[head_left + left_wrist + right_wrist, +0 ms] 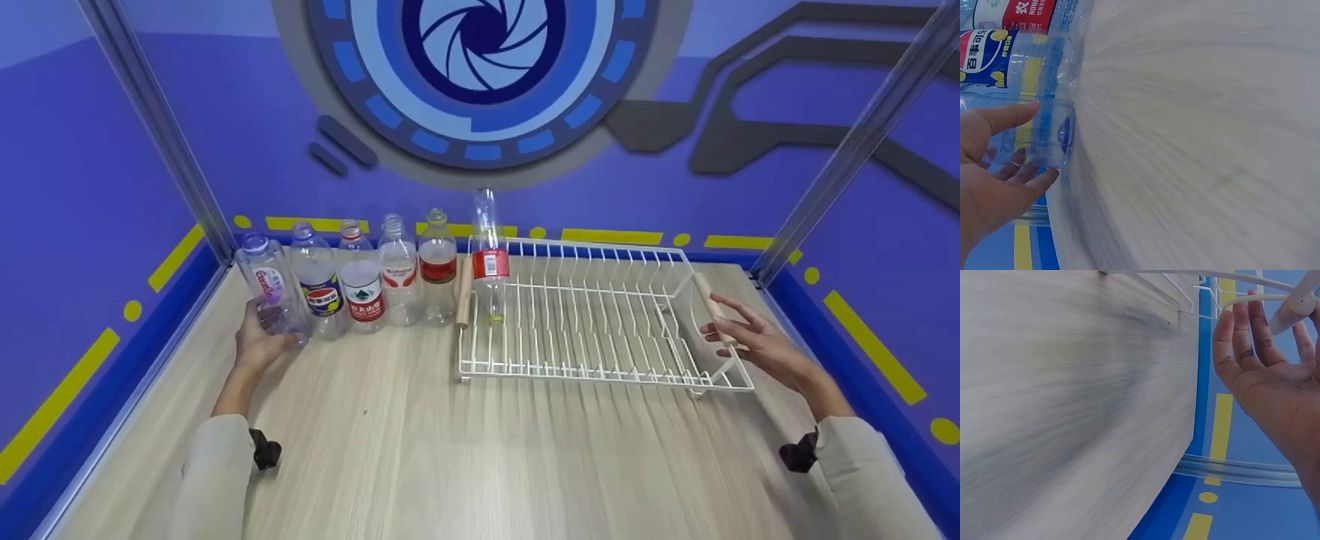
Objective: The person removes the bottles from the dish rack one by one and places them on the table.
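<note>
A person's two hands work over a pale wooden table [420,450] set inside blue walls with yellow markings. At about ten o'clock from the table's middle, the left hand [259,341] curls its fingers and thumb around the lower part of a clear plastic bottle [270,289] with a pink and purple label. This bottle stands upright on the table with its long axis vertical, open neck pointing up, base down on the wood. It is the leftmost of a row: just beside it, toward three o'clock, stand a bottle with a blue label [319,281], a bottle with a red and white label [361,281], and two more clear bottles [416,270], all upright and close together. The left wrist view shows the thumb [1008,118] and fingers wrapped round the clear bottle's base. Right of the row sits a white wire dish rack [600,315] with wooden handles, and a bottle with a red label [489,259] stands neck down in the rack's left end. At about three o'clock, the right hand [754,337] is open with relaxed, spread fingers, holding nothing, close by the rack's right wooden handle [712,304]; whether it touches cannot be told.
</note>
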`<state>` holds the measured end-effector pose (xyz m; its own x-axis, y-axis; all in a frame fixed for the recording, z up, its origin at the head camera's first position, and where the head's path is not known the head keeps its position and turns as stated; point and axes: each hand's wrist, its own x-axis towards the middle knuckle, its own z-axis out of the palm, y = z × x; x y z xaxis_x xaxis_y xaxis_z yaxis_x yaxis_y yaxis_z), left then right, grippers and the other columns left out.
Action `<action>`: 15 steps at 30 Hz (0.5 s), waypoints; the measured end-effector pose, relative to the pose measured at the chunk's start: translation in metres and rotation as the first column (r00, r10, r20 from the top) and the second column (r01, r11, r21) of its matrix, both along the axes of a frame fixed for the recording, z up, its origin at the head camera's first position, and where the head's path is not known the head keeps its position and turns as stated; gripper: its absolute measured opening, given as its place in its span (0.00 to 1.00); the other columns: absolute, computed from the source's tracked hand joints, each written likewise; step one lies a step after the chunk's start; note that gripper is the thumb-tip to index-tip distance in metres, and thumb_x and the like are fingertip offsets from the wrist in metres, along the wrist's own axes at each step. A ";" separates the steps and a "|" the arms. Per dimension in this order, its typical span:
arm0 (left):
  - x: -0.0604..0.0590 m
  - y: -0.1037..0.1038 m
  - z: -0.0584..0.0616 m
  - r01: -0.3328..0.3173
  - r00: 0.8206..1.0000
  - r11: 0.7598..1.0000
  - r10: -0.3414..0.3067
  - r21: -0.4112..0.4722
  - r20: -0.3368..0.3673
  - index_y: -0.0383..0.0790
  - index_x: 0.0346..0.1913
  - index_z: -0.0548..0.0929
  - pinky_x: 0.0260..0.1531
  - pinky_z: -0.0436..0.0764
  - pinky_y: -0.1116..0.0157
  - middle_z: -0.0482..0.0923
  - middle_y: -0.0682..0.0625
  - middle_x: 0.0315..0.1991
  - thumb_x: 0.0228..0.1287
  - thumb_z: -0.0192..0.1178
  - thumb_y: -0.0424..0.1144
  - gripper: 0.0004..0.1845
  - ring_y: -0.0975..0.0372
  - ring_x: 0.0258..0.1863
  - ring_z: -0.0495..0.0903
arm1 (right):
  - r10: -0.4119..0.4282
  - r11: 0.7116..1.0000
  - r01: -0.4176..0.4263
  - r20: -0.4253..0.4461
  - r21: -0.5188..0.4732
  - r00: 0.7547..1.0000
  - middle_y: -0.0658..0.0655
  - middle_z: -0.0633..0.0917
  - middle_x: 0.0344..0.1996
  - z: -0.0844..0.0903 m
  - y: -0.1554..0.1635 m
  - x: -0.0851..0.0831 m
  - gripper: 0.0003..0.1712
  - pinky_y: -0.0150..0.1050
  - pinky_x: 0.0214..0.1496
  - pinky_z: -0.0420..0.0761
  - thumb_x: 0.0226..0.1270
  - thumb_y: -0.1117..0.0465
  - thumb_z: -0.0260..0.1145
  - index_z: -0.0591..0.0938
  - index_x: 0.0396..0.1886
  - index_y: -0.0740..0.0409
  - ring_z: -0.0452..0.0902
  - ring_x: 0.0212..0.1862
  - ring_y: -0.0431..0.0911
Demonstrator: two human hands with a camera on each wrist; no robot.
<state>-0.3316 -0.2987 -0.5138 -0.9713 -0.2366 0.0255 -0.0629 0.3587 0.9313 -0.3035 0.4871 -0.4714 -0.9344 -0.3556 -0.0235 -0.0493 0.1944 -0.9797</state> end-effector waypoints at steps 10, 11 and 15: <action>-0.003 0.000 -0.002 0.011 1.000 1.000 -0.011 -0.001 -0.003 0.31 0.76 0.54 0.75 0.65 0.49 0.62 0.28 0.74 0.54 0.67 0.20 0.48 0.38 0.75 0.64 | -0.020 1.000 0.020 -0.004 0.021 1.000 0.46 0.88 0.50 0.000 -0.001 -0.001 0.32 0.40 0.55 0.85 0.85 0.61 0.46 0.52 0.83 0.49 0.84 0.53 0.37; -0.003 0.000 -0.002 0.017 1.000 1.000 -0.017 0.004 -0.003 0.31 0.76 0.54 0.76 0.65 0.49 0.62 0.27 0.75 0.54 0.67 0.20 0.48 0.38 0.75 0.63 | -0.022 0.999 0.022 -0.005 0.023 1.000 0.46 0.88 0.50 -0.001 -0.001 -0.001 0.32 0.40 0.54 0.85 0.85 0.62 0.46 0.52 0.83 0.49 0.84 0.53 0.37; -0.003 -0.002 -0.003 0.042 0.999 0.999 -0.042 0.009 0.012 0.32 0.78 0.51 0.76 0.63 0.48 0.59 0.27 0.76 0.55 0.67 0.21 0.50 0.38 0.76 0.62 | -0.034 0.999 0.034 -0.003 0.032 0.999 0.47 0.89 0.50 -0.001 -0.001 0.000 0.32 0.40 0.54 0.86 0.85 0.61 0.46 0.52 0.83 0.48 0.84 0.53 0.36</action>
